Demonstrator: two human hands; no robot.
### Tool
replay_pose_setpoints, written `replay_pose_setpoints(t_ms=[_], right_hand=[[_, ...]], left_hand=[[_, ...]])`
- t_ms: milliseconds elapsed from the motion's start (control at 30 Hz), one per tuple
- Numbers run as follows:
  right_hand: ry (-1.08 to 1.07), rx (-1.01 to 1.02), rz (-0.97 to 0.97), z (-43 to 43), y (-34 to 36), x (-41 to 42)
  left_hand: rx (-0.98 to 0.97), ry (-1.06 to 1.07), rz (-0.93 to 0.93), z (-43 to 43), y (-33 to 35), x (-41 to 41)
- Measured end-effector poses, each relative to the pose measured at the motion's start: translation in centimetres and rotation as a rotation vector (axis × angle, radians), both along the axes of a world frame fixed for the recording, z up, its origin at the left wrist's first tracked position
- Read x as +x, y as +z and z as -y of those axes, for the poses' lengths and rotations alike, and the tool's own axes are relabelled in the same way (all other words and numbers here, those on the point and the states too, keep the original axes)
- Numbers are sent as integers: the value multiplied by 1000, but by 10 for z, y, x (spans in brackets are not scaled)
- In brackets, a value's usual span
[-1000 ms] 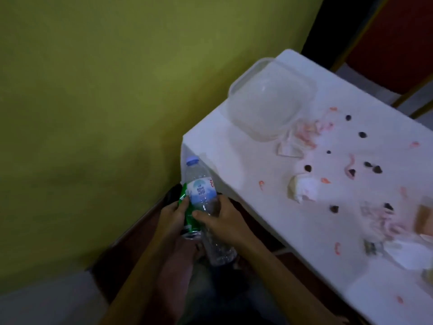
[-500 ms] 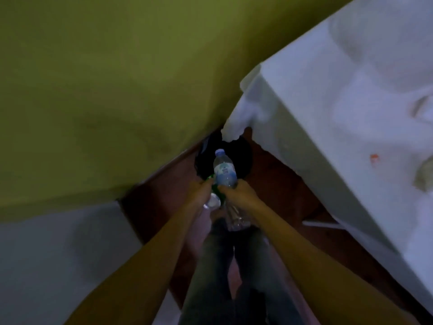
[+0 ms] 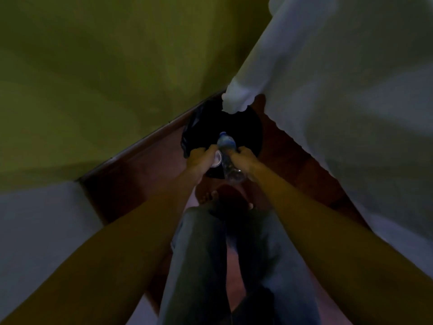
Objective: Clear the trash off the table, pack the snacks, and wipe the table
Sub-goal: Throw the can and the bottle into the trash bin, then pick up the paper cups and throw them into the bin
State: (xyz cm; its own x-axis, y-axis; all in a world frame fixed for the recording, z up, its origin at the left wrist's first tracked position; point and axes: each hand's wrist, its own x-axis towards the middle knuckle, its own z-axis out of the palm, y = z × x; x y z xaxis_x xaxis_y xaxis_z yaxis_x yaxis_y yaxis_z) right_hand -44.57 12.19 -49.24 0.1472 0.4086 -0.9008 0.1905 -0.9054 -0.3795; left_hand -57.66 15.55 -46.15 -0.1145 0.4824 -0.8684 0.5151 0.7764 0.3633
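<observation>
My right hand (image 3: 246, 158) grips a clear plastic water bottle (image 3: 228, 158) with a blue cap and a pale label. My left hand (image 3: 201, 157) holds a can (image 3: 216, 158); only its silvery round end shows, and it presses against the bottle. Both hands hang low over the dark mouth of a black bin lined with a black bag (image 3: 199, 127), which stands on the floor by the table's corner. The white tablecloth (image 3: 328, 102) drapes down at the right, and its corner hangs over the bin's far rim.
A yellow-green wall (image 3: 93, 78) fills the left and top, meeting the reddish-brown floor (image 3: 145, 165) along a dark skirting. My legs in grey trousers (image 3: 210, 254) and my bare toes (image 3: 209, 195) stand just before the bin. The scene is dim.
The view has tilted down from the tabletop to the floor. Both hands have carried the bottle and the can down and forward, over the bin's mouth.
</observation>
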Motion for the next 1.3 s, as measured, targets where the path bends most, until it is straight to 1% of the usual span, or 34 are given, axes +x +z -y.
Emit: replay_pose_setpoints(t_ms=[67,133,267,333,400,533,667,767,933,1100,1200,1300], right_hand=[[44,41,49,0,-1,1],[40,59,50,5,10,-1],[29,82,51,24,57,-4],[2,86,53,34,94,-4],[-9,111,63,44,135,-2],[-28,223,104,63,228,7],[-86,341,205,78,304,20],[-74,406,271,84,350,27],[-84,501,403,90,405,54],[-242,562,541,121,449,93],[-345,585,571,138,467,114],[-505,589,582,168,485,144]], left_hand=[[45,-42,8,0,0,-2],[69,-50,20,0,13,-5],[80,-8,49,4,61,-9],[94,-11,91,10,98,-9],[137,-58,125,16,135,-8],[196,-144,194,30,209,-3],[240,-165,225,37,271,9],[287,-232,258,32,300,23],[389,-315,350,28,375,66],[398,-461,478,43,430,131],[409,-546,539,52,447,164],[397,-673,572,74,458,200]])
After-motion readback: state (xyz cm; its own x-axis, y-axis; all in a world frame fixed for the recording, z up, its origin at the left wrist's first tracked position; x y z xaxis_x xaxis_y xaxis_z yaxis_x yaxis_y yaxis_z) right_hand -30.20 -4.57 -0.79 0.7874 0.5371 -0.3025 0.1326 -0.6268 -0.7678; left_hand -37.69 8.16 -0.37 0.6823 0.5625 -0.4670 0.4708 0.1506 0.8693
